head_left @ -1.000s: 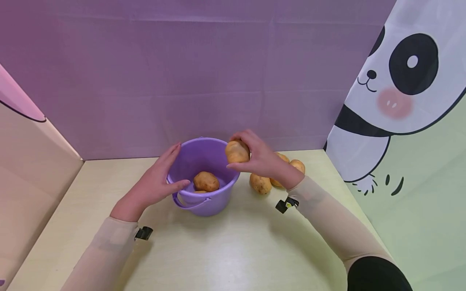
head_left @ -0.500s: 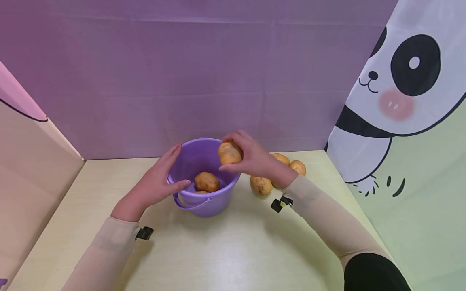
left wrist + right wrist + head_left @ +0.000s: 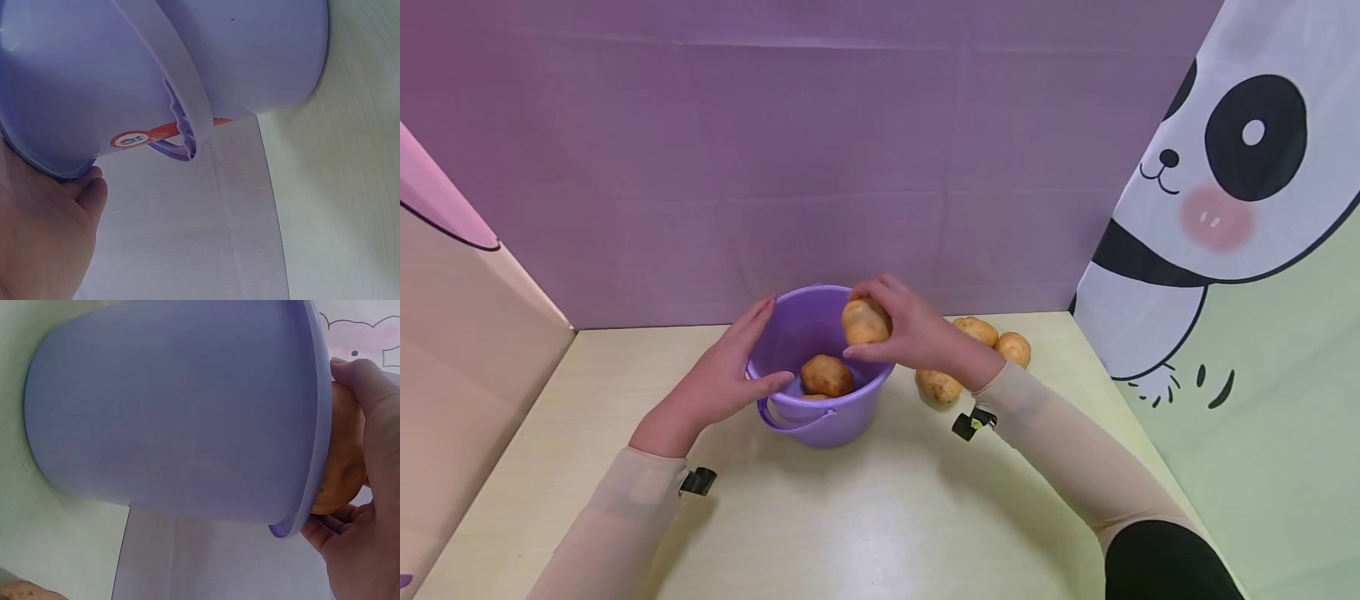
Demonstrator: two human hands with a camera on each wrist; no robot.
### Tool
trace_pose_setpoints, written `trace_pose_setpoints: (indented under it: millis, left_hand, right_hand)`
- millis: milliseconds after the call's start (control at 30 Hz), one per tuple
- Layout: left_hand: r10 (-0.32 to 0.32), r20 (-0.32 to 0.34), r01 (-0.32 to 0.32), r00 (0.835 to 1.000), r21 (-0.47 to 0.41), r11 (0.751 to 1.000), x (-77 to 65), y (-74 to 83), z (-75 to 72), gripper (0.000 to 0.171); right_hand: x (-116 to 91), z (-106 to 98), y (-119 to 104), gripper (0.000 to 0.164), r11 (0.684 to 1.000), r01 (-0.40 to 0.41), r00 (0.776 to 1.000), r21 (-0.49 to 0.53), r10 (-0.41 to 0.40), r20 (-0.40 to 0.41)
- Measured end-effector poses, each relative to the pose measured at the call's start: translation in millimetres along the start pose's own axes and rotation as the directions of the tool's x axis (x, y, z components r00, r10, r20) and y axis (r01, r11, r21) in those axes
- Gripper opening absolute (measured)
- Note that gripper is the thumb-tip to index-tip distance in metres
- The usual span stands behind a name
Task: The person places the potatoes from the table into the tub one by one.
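Note:
A purple bucket (image 3: 842,421) with a handle stands upright on the table (image 3: 865,525). My left hand (image 3: 718,379) holds its left side at the rim, fingers along the outer edge and thumb reaching over the opening. My right hand (image 3: 913,333) grips a potato (image 3: 867,322) over the bucket's right part; in the right wrist view this potato (image 3: 344,450) shows just beyond the rim, between thumb and fingers. Inside the bucket lies another potato (image 3: 826,376), with a sliver of one more below it.
Three loose potatoes lie right of the bucket: one in front (image 3: 938,387), one behind (image 3: 976,330) and one at the right (image 3: 1015,348), partly near the right forearm. A purple backdrop (image 3: 775,167) closes off the table's rear, and a panda-printed sheet (image 3: 1240,375) its right side.
My right hand has moved left and slightly down with the potato, from the bucket's right rim to over its opening. The left hand and the bucket stay in place.

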State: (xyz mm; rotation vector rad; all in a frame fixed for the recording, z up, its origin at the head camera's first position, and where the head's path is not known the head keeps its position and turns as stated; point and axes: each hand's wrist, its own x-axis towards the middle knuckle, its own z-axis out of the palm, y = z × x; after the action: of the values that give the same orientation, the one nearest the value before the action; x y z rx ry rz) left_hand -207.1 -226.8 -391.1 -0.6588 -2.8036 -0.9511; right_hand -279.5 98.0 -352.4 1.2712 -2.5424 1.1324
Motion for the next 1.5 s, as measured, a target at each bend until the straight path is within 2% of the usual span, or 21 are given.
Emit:
trace_pose_setpoints:
  millis: [333,933,1267,1500]
  left_hand:
    - [-0.010,0.007,0.010,1.000,0.004,1.000,-0.9,1.9,0.1,0.109]
    - [-0.019,0.012,0.019,1.000,0.004,1.000,-0.6,3.4,-0.4,0.110]
    - [-0.007,0.002,0.007,1.000,-0.008,1.000,0.4,2.7,0.3,0.109]
    - [-0.012,0.007,0.013,1.000,-0.013,1.000,-0.1,1.6,0.6,0.110]
  right_hand:
    - [-0.1,4.0,1.6,0.069,0.996,0.070,0.997,-0.052,-0.069,0.030]
    - [0.6,2.8,3.5,0.077,0.994,0.092,0.994,-0.067,-0.087,0.063]
    - [1.2,0.1,6.2,0.069,0.994,0.105,0.993,-0.036,-0.103,0.053]
    - [0.7,0.3,7.4,0.062,0.989,0.134,0.990,-0.055,-0.132,0.039]
